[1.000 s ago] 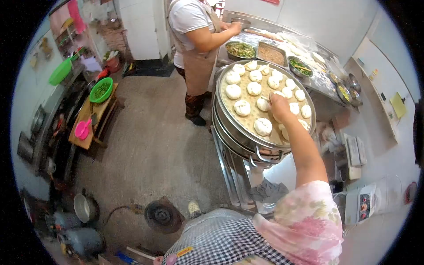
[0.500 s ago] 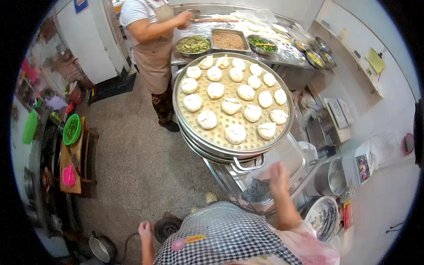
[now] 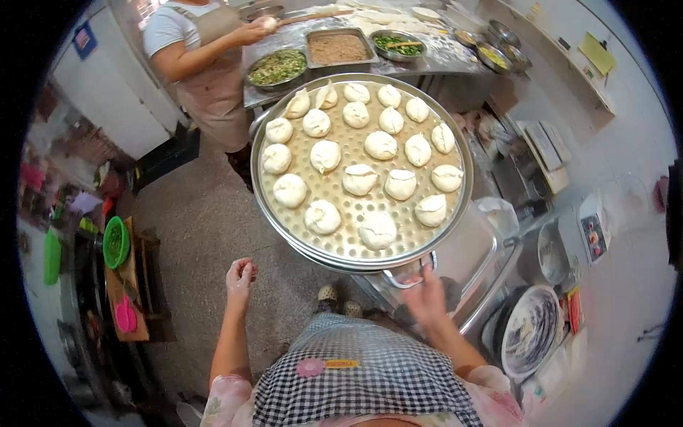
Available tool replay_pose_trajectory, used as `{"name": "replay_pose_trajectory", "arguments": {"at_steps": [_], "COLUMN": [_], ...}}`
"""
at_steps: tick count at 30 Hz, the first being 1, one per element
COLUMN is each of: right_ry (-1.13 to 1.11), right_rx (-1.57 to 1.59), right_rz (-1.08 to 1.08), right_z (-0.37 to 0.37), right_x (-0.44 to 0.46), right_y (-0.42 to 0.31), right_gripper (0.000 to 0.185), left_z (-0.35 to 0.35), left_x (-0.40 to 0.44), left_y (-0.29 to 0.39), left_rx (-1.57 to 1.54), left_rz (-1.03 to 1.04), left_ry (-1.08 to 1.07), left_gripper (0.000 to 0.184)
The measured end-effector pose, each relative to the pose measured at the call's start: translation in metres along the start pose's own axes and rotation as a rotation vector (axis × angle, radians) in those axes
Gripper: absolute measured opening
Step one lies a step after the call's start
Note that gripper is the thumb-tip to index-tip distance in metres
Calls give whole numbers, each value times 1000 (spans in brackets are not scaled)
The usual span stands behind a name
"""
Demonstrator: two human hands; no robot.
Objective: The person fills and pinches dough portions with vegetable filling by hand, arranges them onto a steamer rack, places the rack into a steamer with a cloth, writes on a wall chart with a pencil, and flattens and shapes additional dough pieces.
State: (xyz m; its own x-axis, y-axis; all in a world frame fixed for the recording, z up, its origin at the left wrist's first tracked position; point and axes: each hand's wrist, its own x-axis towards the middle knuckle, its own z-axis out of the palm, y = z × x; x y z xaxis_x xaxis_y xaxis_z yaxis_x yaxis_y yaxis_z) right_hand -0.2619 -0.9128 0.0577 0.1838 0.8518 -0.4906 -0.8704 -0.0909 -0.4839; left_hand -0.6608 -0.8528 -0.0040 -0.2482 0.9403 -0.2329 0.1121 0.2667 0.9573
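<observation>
A round metal steamer tray [image 3: 341,191] with a dimpled base stands in front of me, stacked on other trays. Several pleated white buns [image 3: 325,156] are spread over it. My right hand [image 3: 425,297], blurred, is at the metal side handle [image 3: 410,274] on the tray stack's near edge. Its fingers look stretched out, and I cannot make out whether they touch the handle. Left of the stack, my left hand [image 3: 242,275] hangs over the floor with its fingers curled and nothing visible in them. A dark cloth, partly hidden, lies below my right hand.
A co-worker's hand [image 3: 255,33] holds pale dough at the floured worktable [image 3: 455,57]. Bowls of chopped filling [image 3: 277,67] and a pan of brown filling [image 3: 340,48] stand there. A metal cart [image 3: 466,245] is beneath the trays; a floury basin [image 3: 530,331] sits lower right.
My left hand has risen and moved forward towards the trays. My right hand has come left and down to the handle. The tray stack appears nearer, with the view shifted.
</observation>
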Motion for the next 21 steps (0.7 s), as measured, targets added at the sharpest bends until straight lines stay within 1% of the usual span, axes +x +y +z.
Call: {"name": "replay_pose_trajectory", "arguments": {"at_steps": [1, 2, 4, 6, 8, 9, 10, 12, 14, 16, 18, 21], "right_ry": [21, 110, 162, 202, 425, 529, 621, 532, 382, 321, 318, 473], "right_rx": [-33, -113, -113, -375, -1116, -1461, -1806, -1646, -1740, -1943, -2122, -2247], "right_rz": [32, 30, 54, 20, -369, -662, -961, -1055, -955, -825, -698, -542], "right_z": [-7, 17, -29, -30, -62, -33, 12, 59, 117, 149, 179, 183], "right_x": [8, 2, 28, 27, 51, 44, 36, 52, 70, 99, 118, 152], "right_y": [-11, -27, -63, -100, -133, -143, -152, -161, -157, -151, -144, -142], "right_gripper": [21, 22, 28, 32, 29, 26, 24, 24, 24, 26, 29, 32], "left_z": [-2, -1, 4, 7, 4, 3, 1, -1, -2, -2, -4, -16], "left_x": [13, 30, 46, 59, 75, 81, 85, 99, 107, 111, 116, 117], "left_y": [3, 6, 11, 5, -4, -6, -7, -11, -15, -9, -7, -18], "left_rx": [-1, -11, -45, -69, -84, -58, -33, -21, -42, -47, -45, -44], "left_rz": [-11, -19, -59, -83, -88, -94, -100, -122, -159, -161, -155, -144], "left_ry": [-32, -66, -72, -100, -150, -177, -199, -226, -230, -233, -241, -269], "left_gripper": [22, 23, 20, 19, 18, 18, 18, 18, 17, 16, 16, 16]}}
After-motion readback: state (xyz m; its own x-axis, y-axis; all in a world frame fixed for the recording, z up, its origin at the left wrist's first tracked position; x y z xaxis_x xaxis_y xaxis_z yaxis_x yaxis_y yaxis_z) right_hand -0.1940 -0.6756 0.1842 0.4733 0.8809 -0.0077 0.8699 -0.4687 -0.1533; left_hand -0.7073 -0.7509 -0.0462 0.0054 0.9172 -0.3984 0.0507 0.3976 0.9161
